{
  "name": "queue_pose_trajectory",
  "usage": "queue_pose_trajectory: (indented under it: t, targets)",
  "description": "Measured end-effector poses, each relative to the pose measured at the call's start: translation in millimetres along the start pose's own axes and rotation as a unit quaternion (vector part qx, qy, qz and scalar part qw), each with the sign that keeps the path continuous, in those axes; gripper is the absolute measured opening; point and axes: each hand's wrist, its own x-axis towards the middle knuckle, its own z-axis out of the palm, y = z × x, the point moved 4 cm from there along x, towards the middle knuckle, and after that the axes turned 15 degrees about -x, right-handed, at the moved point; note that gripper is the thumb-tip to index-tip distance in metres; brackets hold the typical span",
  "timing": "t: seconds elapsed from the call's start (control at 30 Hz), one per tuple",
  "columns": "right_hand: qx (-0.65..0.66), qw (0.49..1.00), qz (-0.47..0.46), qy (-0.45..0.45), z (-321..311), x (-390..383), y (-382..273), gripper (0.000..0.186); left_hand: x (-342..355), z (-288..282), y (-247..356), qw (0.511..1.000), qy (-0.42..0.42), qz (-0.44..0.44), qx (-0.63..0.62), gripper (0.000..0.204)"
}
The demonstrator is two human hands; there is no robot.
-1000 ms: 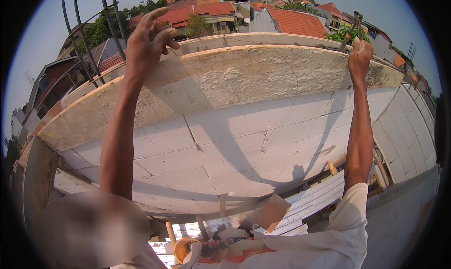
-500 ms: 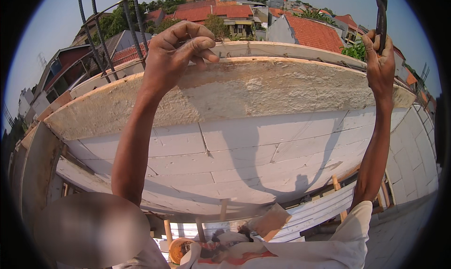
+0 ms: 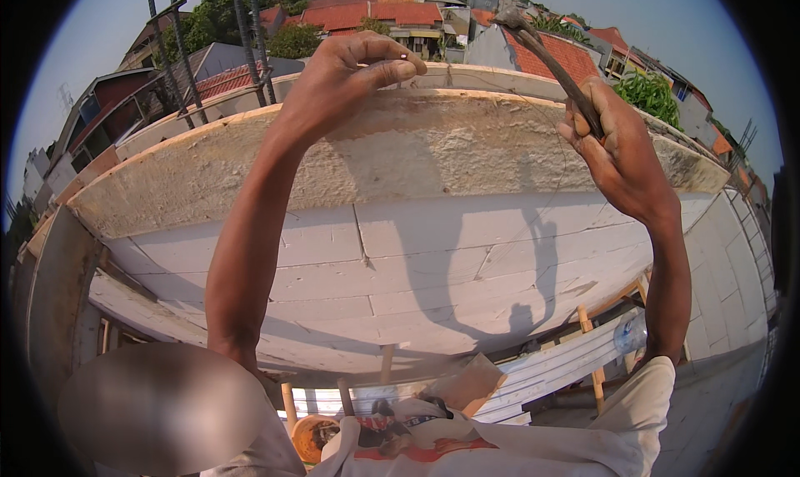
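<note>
My right hand [image 3: 618,148] grips the dark handle of a hammer [image 3: 557,70]. The hammer slants up and to the left, its head above the far edge of the wall. Over the top of a cement-stained formwork board [image 3: 500,148] I hold my left hand [image 3: 354,81], thumb and fingers pinched together. A tiny light spot shows at those fingertips, too small to name. Behind this board runs a second board [image 3: 492,79], with a gap between the two. Below them stands a wall of white blocks [image 3: 325,281], crossed by the shadow of my arms.
Upright steel rebar [image 3: 179,56] with a tie ring rises at the far left. Lower down are corrugated metal sheets [image 3: 550,377], wooden props [image 3: 597,385], an orange bucket [image 3: 310,437] and a clear bluish plastic container [image 3: 631,335]. Another block wall [image 3: 725,294] stands at the right.
My right hand has come in to the left, and the hammer has swung from upright to slanting left. My left hand has shifted a little right, its fingers still closed along the board.
</note>
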Motion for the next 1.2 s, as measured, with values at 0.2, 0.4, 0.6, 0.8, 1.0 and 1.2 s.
queue_pose_trajectory:
  t: [0.2,0.4,0.6,0.8,1.0,1.2]
  targets:
    - [0.053,0.998,-0.002,0.037,-5,10,-30,0.026,5,4,-2,0.997,0.03,-0.065,-0.016,0.024]
    - [-0.059,0.998,-0.023,-0.001,8,28,-27,0.048,6,5,1,0.996,0.028,-0.083,-0.004,0.02]
    - [-0.053,0.993,-0.064,0.089,10,55,-24,0.038,6,7,0,0.996,0.027,-0.085,-0.005,0.019]
    - [-0.065,0.998,0.0,0.013,20,80,-31,0.043,5,6,-2,0.998,0.029,-0.06,0.01,0.024]
    - [-0.061,0.993,-0.033,0.096,17,84,-26,0.037,4,7,2,0.994,0.027,-0.102,0.009,0.03]
    - [-0.177,0.978,-0.099,0.056,45,79,-20,0.035,7,5,9,0.986,0.019,-0.161,0.03,0.027]
